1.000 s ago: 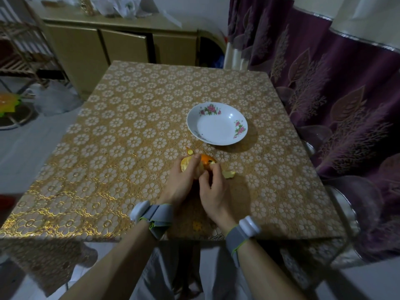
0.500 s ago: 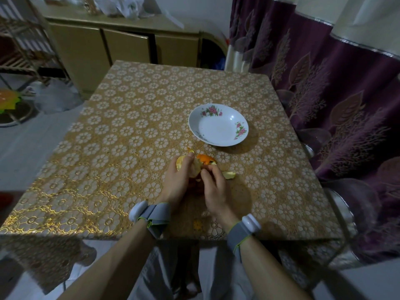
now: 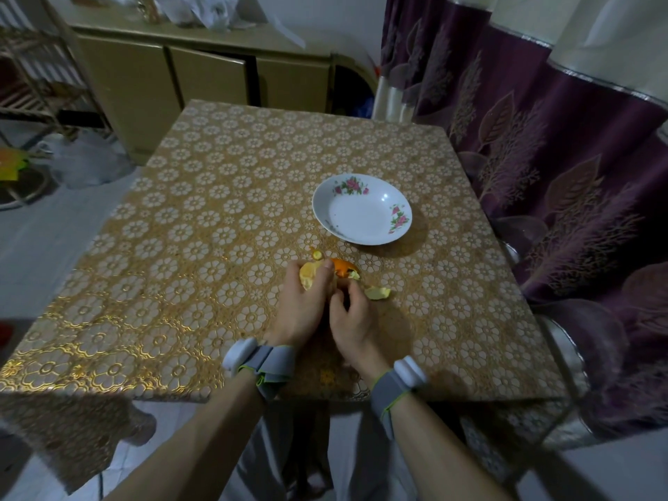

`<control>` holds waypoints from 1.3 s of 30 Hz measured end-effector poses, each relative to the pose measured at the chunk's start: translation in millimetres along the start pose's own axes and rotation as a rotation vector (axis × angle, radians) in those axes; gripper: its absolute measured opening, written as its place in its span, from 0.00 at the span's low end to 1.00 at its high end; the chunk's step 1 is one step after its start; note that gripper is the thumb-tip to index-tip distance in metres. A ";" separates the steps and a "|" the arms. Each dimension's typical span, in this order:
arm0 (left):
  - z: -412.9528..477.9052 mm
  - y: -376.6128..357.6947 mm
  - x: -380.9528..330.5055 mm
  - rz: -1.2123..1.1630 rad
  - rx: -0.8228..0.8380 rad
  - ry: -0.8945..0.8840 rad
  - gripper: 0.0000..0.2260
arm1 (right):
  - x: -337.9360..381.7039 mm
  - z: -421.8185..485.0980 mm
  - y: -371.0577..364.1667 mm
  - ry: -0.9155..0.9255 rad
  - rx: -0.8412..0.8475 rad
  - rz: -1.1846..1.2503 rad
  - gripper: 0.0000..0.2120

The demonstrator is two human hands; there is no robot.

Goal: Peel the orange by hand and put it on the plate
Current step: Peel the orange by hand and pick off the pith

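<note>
Your left hand (image 3: pixel 303 309) has its grip round the partly peeled orange (image 3: pixel 307 277) towards the bench's near edge; your right hand (image 3: pixel 352 320) pinches leftover peel (image 3: pixel 341 266); plate (image 3: pixel 361 226) not yet reached

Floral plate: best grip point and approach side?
Take the plate at its near rim, from the person's side, thumb on top and fingers under. The rim flares up off the tablecloth, it looks empty, and nothing touches it. The right hand is closest, but is at the orange.
</note>
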State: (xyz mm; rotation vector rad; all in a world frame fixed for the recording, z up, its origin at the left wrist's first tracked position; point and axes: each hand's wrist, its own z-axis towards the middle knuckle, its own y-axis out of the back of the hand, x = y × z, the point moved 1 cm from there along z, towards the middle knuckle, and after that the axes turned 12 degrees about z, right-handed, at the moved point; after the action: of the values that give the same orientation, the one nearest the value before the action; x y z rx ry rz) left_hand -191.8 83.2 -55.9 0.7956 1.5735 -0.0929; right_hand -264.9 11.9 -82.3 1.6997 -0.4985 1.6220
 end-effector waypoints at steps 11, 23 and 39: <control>1.2 -1.0 3.0 -0.026 0.004 -0.003 0.16 | 0.3 0.3 -2.8 -0.002 -0.049 -0.011 0.07; 0.2 0.5 0.3 -0.224 -0.020 0.093 0.28 | 12.7 1.4 -8.1 -0.028 0.082 -0.145 0.18; -3.0 -5.3 -3.1 -0.135 -0.048 0.036 0.13 | 15.2 -3.0 -1.1 -0.042 0.100 -0.155 0.15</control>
State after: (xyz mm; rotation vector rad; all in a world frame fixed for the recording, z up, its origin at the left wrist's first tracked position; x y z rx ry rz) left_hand -197.3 79.4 -54.5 0.6565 1.6563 -0.1385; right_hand -264.2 17.9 -67.9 1.8028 -0.3016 1.5247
